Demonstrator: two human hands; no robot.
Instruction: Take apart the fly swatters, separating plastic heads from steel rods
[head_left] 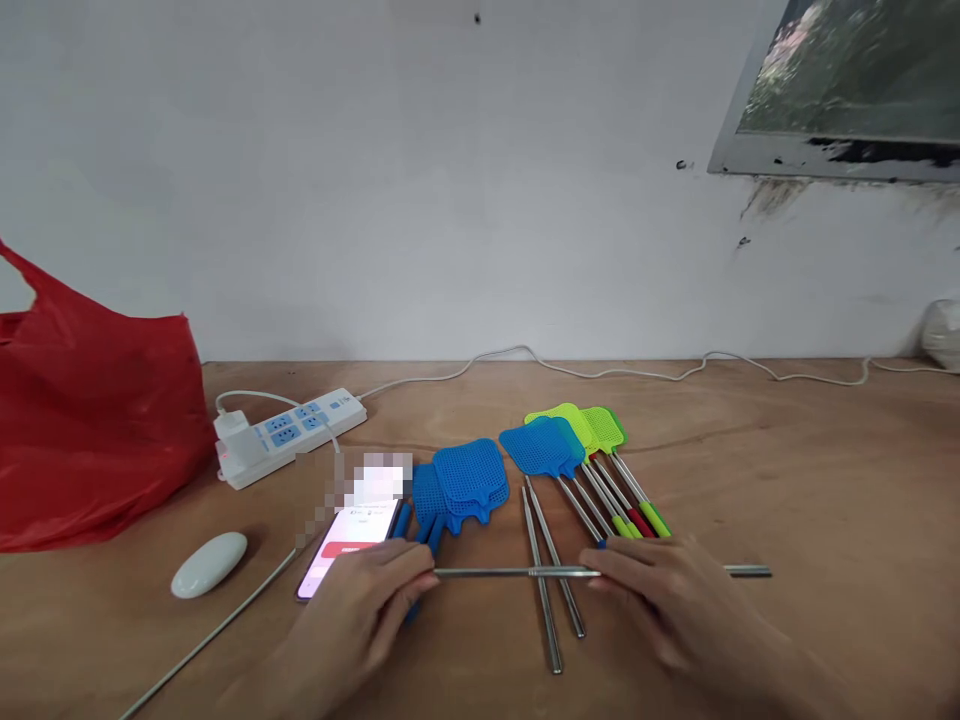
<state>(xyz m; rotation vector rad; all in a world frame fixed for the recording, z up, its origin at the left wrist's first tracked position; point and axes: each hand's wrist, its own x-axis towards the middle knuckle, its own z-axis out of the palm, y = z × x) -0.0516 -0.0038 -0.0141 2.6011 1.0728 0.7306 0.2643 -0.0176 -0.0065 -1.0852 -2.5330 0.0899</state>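
Two hands grasp one metal rod (517, 572), which lies level across the counter (787, 470) between them. The left hand (360, 615) pinches the rod's near end, its fingers (409, 578) closed around the tip; the right hand (667, 600) lies over the rod farther along, its fingers (611, 568) curled onto it, so that a short length of rod sticks out past that hand. Between the two sets of fingers, under the held rod and crossing it, rest two loose rods (551, 605), side by side and pointing away from the person. Just beyond the left fingers lie blue fly swatters (469, 480), heads overlapping; just beyond the right fingers lies a fan of green fly swatters (581, 425) with one more blue head on top, their metal stems running down to the fingertips. A lit phone (352, 540) lies touching the left fingers on their outer side. Farther out beyond it are a white power strip (289, 432), a white oval object (208, 564) and a red bag (90, 430).
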